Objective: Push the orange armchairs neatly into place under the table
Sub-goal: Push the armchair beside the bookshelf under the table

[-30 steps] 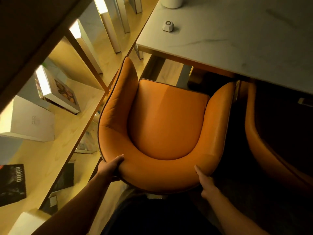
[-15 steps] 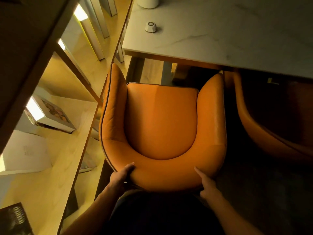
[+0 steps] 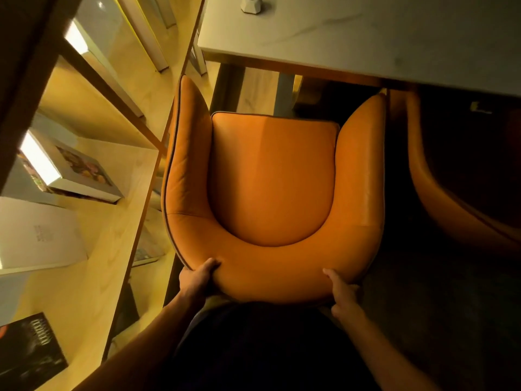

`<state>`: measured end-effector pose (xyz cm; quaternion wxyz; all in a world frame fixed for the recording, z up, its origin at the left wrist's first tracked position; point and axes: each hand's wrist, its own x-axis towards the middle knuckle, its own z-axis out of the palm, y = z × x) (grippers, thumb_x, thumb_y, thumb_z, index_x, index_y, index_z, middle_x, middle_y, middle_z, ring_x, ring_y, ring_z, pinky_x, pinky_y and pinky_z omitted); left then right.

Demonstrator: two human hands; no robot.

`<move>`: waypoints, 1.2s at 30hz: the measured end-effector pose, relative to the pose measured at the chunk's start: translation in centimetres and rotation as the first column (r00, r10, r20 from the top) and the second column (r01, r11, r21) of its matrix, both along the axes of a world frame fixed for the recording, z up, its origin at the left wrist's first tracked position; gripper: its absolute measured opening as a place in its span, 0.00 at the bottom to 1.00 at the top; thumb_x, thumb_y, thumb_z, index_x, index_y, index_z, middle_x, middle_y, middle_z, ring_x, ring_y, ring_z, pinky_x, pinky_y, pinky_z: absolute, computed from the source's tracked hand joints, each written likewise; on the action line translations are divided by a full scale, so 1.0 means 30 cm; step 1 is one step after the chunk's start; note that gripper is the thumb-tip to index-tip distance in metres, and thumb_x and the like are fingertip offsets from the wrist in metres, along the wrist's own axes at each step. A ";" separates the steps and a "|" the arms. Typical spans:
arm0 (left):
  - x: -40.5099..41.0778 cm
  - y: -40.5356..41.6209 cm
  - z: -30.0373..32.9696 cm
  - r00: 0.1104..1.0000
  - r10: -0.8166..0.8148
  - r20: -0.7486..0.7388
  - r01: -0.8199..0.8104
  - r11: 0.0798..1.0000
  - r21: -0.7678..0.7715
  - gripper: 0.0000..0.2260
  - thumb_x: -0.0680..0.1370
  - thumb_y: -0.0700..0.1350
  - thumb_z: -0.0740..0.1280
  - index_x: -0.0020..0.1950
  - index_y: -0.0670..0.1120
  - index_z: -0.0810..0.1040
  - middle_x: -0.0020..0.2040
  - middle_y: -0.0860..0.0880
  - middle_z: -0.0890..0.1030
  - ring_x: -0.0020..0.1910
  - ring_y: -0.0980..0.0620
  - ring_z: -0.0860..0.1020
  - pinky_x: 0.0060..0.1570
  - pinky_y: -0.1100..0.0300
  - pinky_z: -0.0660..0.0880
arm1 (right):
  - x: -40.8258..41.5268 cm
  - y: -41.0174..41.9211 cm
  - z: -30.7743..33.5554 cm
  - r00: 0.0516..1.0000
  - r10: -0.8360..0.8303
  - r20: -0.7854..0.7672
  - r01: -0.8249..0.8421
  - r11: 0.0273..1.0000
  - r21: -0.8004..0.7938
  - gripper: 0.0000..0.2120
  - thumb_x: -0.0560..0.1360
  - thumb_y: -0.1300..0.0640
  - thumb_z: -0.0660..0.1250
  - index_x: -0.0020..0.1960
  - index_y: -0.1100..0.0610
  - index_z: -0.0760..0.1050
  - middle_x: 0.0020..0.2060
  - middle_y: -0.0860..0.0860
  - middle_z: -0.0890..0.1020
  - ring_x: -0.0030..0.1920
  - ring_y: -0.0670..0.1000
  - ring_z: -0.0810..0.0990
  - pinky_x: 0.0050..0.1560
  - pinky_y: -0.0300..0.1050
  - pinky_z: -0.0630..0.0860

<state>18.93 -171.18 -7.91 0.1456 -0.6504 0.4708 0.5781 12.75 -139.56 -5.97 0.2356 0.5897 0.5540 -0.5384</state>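
An orange leather armchair (image 3: pixel 270 182) stands right in front of me, its open front facing the white marble table (image 3: pixel 366 38). Its arm tips lie close to the table's near edge, the right tip just at it. My left hand (image 3: pixel 197 279) grips the left rear of the curved backrest, thumb on top. My right hand (image 3: pixel 342 293) grips the right rear of the backrest, thumb on top and fingers behind. A second orange armchair (image 3: pixel 439 193) sits to the right, partly under the table and in shadow.
A lit wooden shelving unit (image 3: pixel 93 210) with books and boxes runs close along the chair's left side. A small white device (image 3: pixel 251 4) lies on the table top. Table legs (image 3: pixel 284 94) show beyond the seat. Dark carpet (image 3: pixel 437 306) spreads on the right.
The armchair has turned from angled to square with the table. My left hand has slid inward along the backrest's rear; my right hand stays on the backrest.
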 end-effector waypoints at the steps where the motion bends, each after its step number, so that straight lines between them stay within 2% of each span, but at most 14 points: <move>1: -0.003 -0.001 0.001 1.000 0.000 -0.003 0.000 1.000 0.004 0.38 0.60 0.50 0.81 0.67 0.42 0.74 0.58 0.39 0.81 0.51 0.36 0.82 0.47 0.35 0.81 | -0.004 -0.001 -0.001 1.000 -0.001 0.000 0.001 1.000 0.006 0.42 0.69 0.59 0.75 0.75 0.57 0.54 0.68 0.61 0.69 0.54 0.58 0.73 0.50 0.54 0.73; 6: -0.073 -0.024 0.049 0.999 -0.045 0.007 0.044 0.999 0.015 0.31 0.65 0.47 0.79 0.65 0.42 0.74 0.56 0.38 0.81 0.48 0.36 0.82 0.30 0.49 0.81 | -0.061 -0.021 0.008 0.999 -0.006 0.036 0.007 1.000 -0.020 0.42 0.69 0.58 0.76 0.74 0.55 0.54 0.69 0.60 0.68 0.62 0.62 0.73 0.53 0.57 0.74; 14: -0.212 -0.082 0.116 0.997 -0.083 0.008 0.082 0.996 0.028 0.28 0.70 0.43 0.77 0.66 0.39 0.70 0.54 0.39 0.77 0.39 0.41 0.79 0.27 0.50 0.78 | -0.153 -0.078 0.013 1.000 0.001 0.010 0.000 0.999 -0.054 0.41 0.70 0.58 0.75 0.75 0.57 0.54 0.68 0.61 0.68 0.64 0.64 0.72 0.61 0.61 0.74; 17: -0.251 -0.121 0.121 0.995 -0.097 -0.004 0.097 0.994 0.049 0.29 0.71 0.43 0.77 0.67 0.39 0.68 0.57 0.37 0.77 0.41 0.39 0.80 0.29 0.47 0.80 | -0.172 -0.111 0.020 1.000 0.003 -0.004 -0.003 0.999 -0.048 0.39 0.69 0.58 0.75 0.73 0.58 0.56 0.67 0.61 0.70 0.59 0.62 0.74 0.55 0.59 0.75; 21: -0.296 -0.155 0.123 0.993 -0.115 -0.009 0.115 0.992 0.056 0.30 0.70 0.43 0.78 0.67 0.39 0.69 0.60 0.37 0.78 0.49 0.36 0.80 0.38 0.40 0.82 | -0.205 -0.139 0.030 1.000 0.011 -0.018 -0.012 0.997 -0.072 0.39 0.70 0.57 0.75 0.73 0.55 0.56 0.66 0.60 0.69 0.54 0.60 0.73 0.48 0.56 0.74; 25: -0.316 -0.153 0.128 0.994 -0.111 -0.017 0.112 0.990 0.083 0.29 0.70 0.43 0.78 0.66 0.40 0.69 0.53 0.39 0.78 0.45 0.37 0.80 0.33 0.42 0.82 | -0.230 -0.138 0.035 1.000 0.030 -0.002 -0.030 0.998 -0.053 0.39 0.69 0.56 0.75 0.72 0.54 0.56 0.64 0.60 0.70 0.52 0.59 0.73 0.42 0.53 0.73; 30: -0.342 -0.160 0.127 0.992 -0.122 -0.011 0.123 0.989 0.077 0.26 0.70 0.42 0.77 0.63 0.40 0.69 0.56 0.38 0.78 0.45 0.36 0.80 0.39 0.39 0.81 | -0.241 -0.153 0.037 1.000 0.022 -0.009 -0.022 0.998 -0.061 0.39 0.69 0.55 0.75 0.72 0.52 0.56 0.62 0.59 0.70 0.51 0.59 0.73 0.38 0.51 0.74; 36: -0.421 -0.157 0.141 0.993 -0.105 -0.052 0.109 0.991 0.080 0.23 0.72 0.41 0.75 0.62 0.41 0.68 0.54 0.38 0.77 0.42 0.36 0.79 0.40 0.37 0.80 | -0.303 -0.160 0.043 0.997 0.040 -0.065 -0.043 0.997 -0.060 0.38 0.69 0.55 0.76 0.71 0.52 0.58 0.60 0.58 0.70 0.51 0.60 0.73 0.32 0.48 0.74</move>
